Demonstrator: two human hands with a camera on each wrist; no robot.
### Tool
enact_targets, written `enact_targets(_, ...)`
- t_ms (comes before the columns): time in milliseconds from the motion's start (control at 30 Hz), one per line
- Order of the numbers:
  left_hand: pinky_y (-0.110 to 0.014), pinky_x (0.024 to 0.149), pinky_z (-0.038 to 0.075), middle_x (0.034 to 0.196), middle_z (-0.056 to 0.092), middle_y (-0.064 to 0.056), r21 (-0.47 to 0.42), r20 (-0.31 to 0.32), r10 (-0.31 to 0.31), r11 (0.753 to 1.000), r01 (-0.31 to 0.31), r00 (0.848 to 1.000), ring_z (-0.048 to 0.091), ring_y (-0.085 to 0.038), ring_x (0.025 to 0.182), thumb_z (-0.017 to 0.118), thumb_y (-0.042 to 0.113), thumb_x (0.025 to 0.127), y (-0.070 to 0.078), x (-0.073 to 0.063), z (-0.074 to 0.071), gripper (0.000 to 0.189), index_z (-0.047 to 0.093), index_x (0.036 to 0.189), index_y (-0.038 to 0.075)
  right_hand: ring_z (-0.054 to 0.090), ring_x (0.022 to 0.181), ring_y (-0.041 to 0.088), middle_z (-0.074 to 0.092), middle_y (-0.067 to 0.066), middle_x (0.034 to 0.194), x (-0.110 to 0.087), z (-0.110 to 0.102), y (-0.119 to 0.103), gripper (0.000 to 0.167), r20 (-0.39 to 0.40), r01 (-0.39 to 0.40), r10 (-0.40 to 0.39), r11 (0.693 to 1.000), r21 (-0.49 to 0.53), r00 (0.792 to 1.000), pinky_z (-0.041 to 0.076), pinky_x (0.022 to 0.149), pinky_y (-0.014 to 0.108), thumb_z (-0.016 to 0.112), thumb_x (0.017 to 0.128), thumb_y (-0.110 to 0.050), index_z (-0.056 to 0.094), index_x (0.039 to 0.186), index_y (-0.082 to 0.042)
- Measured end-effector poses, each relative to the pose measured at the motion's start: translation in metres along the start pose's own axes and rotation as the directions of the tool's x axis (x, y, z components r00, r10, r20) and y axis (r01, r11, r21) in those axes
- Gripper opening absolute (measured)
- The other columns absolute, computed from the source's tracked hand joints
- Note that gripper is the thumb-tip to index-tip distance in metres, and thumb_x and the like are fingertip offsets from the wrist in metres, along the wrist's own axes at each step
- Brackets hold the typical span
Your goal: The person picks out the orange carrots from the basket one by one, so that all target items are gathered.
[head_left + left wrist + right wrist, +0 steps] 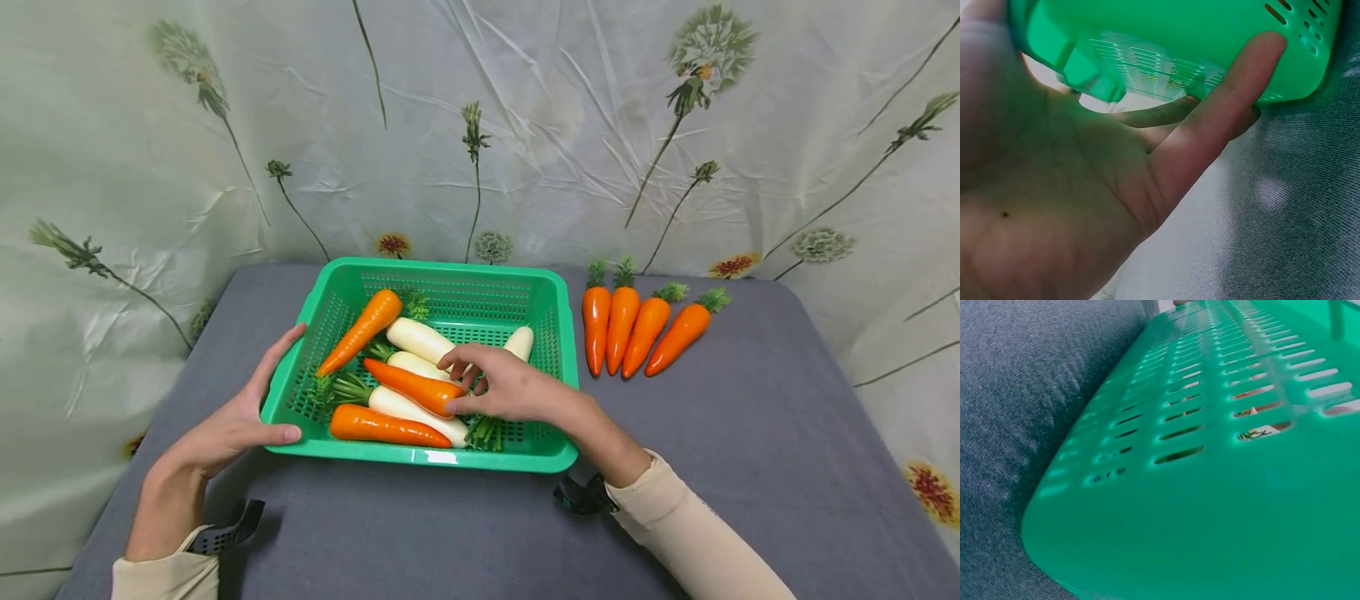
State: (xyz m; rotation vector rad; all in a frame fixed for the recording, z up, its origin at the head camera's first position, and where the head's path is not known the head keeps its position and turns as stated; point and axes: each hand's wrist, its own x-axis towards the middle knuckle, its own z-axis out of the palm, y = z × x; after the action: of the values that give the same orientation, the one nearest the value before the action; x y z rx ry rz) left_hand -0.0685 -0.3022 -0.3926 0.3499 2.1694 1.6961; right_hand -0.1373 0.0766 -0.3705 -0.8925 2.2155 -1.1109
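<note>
A green plastic basket (558,333) with slotted walls holds several orange carrots and white radishes. My left hand (232,412) grips its left end, the thumb at the near corner. In the left wrist view, the fingers (1216,119) of that hand lie along the outer wall. Inside the basket my right hand (498,383) curls its fingers and thumb about the thick end of a carrot (412,385) lying across the radishes. Its top is hidden by the hand. Another carrot (386,427) lies in front and a third carrot (363,329) at the left. A white radish (420,340) rests behind.
Several carrots (622,325) with green tops lie in a row on the grey cloth (712,450), right of the basket. A pale curtain (420,183) with a dandelion print hangs behind the table. The right wrist view is mostly the basket's slotted outer wall (1179,519).
</note>
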Motion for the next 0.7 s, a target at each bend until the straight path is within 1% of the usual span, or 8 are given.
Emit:
enact_targets(133,-0.017,0.094,0.047,0.16,0.014,-0.015,-0.008,0.004,0.006,1.0,-0.006,1.0,0.048,-0.004,0.125,0.076,0.003,0.086,-0.0011,0.0008,0.0006,0.118,0.0,0.167,0.04,0.064,0.104,0.017,0.067,0.009,0.118,-0.001,0.0013,-0.0013,0.048,0.015,-0.014,0.014,1.0,0.002,1.0,0.055,0.09,0.024,0.078,0.095,-0.022,0.06,0.138,-0.008)
enact_targets(233,-0.017,0.094,0.047,0.16,0.014,-0.015,-0.012,0.006,0.01,1.0,-0.01,1.0,0.048,-0.004,0.125,0.076,0.003,0.086,-0.002,0.0018,0.0009,0.117,0.0,0.167,0.039,0.064,0.104,0.017,0.067,0.007,0.118,-0.001,0.0026,-0.0016,0.048,0.019,-0.031,0.031,0.999,-0.012,0.999,0.055,0.09,0.024,0.078,0.095,-0.023,0.06,0.138,-0.009)
enact_targets(400,-0.017,0.094,0.048,0.161,0.014,-0.014,-0.013,0.007,0.013,1.0,-0.013,1.0,0.048,-0.003,0.126,0.076,0.003,0.087,-0.0028,0.0023,0.0004,0.117,0.0,0.167,0.039,0.064,0.102,0.017,0.068,0.005,0.117,0.0002,0.005,-0.0027,0.05,0.012,-0.041,0.042,0.996,-0.079,0.999,0.054,0.088,0.025,0.078,0.095,-0.025,0.06,0.139,-0.012)
enact_targets(533,-0.018,0.093,0.049,0.161,0.013,-0.013,-0.014,0.004,0.015,1.0,-0.015,1.0,0.049,-0.003,0.125,0.076,0.002,0.087,-0.0026,0.0003,-0.001,0.117,0.0,0.167,0.039,0.064,0.098,0.014,0.069,0.004,0.116,0.0005,0.0062,-0.0047,0.051,-0.006,-0.034,0.034,0.993,-0.11,0.999,0.054,0.085,0.025,0.078,0.096,-0.027,0.058,0.14,-0.013)
enact_targets(700,-0.017,0.094,0.048,0.162,0.012,-0.012,-0.004,0.005,0.016,1.0,-0.016,1.0,0.047,-0.003,0.127,0.075,0.003,0.087,-0.0029,-0.0004,-0.0008,0.116,-0.001,0.167,0.039,0.066,0.099,0.013,0.069,0.004,0.116,-0.0032,0.0036,-0.0052,0.055,-0.061,-0.067,0.062,0.993,-0.096,0.996,0.055,0.088,0.028,0.077,0.096,-0.028,0.055,0.143,-0.013)
